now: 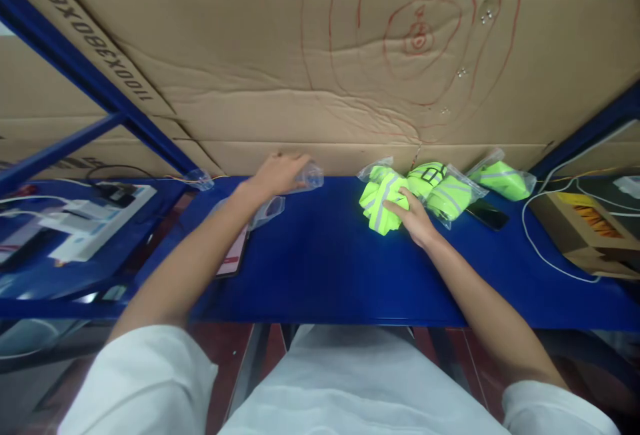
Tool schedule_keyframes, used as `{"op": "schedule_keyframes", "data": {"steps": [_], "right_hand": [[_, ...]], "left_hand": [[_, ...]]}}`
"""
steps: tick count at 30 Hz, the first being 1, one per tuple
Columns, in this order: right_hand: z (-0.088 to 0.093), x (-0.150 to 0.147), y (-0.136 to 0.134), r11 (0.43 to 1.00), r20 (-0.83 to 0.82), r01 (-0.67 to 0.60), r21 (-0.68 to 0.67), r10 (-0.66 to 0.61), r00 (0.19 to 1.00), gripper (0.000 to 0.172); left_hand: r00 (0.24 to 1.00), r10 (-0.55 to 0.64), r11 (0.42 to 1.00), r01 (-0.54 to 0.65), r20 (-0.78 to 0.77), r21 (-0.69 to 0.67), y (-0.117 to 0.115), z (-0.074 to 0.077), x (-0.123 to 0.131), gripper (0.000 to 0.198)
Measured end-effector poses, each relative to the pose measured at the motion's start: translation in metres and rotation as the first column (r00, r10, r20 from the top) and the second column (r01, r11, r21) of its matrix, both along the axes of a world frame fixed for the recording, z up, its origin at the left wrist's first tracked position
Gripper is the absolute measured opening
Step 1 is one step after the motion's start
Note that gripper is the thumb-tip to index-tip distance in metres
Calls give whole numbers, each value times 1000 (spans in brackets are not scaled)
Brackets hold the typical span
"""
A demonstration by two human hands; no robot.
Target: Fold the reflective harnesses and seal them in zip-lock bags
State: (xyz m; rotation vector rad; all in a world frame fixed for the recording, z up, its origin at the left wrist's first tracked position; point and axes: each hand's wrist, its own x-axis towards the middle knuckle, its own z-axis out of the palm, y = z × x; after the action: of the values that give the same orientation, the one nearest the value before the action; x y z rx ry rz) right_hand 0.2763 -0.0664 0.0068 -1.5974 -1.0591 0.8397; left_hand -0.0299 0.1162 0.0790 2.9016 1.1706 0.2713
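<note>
At the back of the blue table, my left hand [283,173] touches a crumpled clear plastic bag [313,177]; its fingers are bent and slightly blurred, and whether they grip the bag is unclear. Another clear bag [267,213] lies just below that hand. My right hand [411,216] is closed on a folded neon-yellow vest [383,201] with grey reflective strips. Right beside it are a bagged yellow bundle with black lettering [427,178] and a bagged yellow vest [450,196]. Farther right sits one more bagged yellow vest [505,180].
Cardboard [250,41] with red drawn rings stands behind the blue table [320,268]. A dark phone [487,215], white cables and an open cardboard box [583,235] are at right. At left are a pink-screened device [233,258], a power strip [103,225] and a blue frame bar [95,81].
</note>
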Motion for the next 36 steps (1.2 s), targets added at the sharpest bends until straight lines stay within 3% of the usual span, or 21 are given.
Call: {"op": "schedule_keyframes", "data": {"steps": [4, 7, 11, 15, 20, 24, 28, 30, 36], "right_hand": [[-3, -4, -1, 998, -128, 31, 56, -24, 991, 74], [-4, -5, -5, 999, -131, -25, 30, 29, 991, 78], [-5, -3, -9, 995, -41, -77, -62, 75, 996, 66], [-4, 0, -8, 981, -116, -149, -126, 134, 984, 55], [-1, -2, -11, 969, -215, -182, -169, 144, 966, 59], [5, 0, -13, 950, -264, -245, -195, 190, 946, 58], [13, 12, -13, 989, -85, -113, -98, 105, 991, 46], [17, 16, -15, 989, -17, -109, -101, 108, 994, 44], [21, 2, -23, 891, 98, -381, -245, 414, 905, 32]], "left_hand": [[995, -69, 984, 79, -67, 157, -90, -26, 44, 72], [979, -145, 985, 157, -147, 76, -122, -36, 60, 101], [935, -287, 957, 270, -208, -109, -112, -32, 62, 120], [913, -312, 950, 296, -262, -100, -92, -32, 67, 122], [921, -310, 945, 270, -238, -187, -87, -37, 69, 110], [948, -296, 952, 283, -117, -115, -96, -33, 60, 105], [952, -302, 952, 300, -42, -58, -106, -33, 53, 102], [956, -295, 956, 294, -13, -17, -111, -35, 54, 101], [938, -343, 937, 345, -49, 52, -132, -50, 64, 92]]}}
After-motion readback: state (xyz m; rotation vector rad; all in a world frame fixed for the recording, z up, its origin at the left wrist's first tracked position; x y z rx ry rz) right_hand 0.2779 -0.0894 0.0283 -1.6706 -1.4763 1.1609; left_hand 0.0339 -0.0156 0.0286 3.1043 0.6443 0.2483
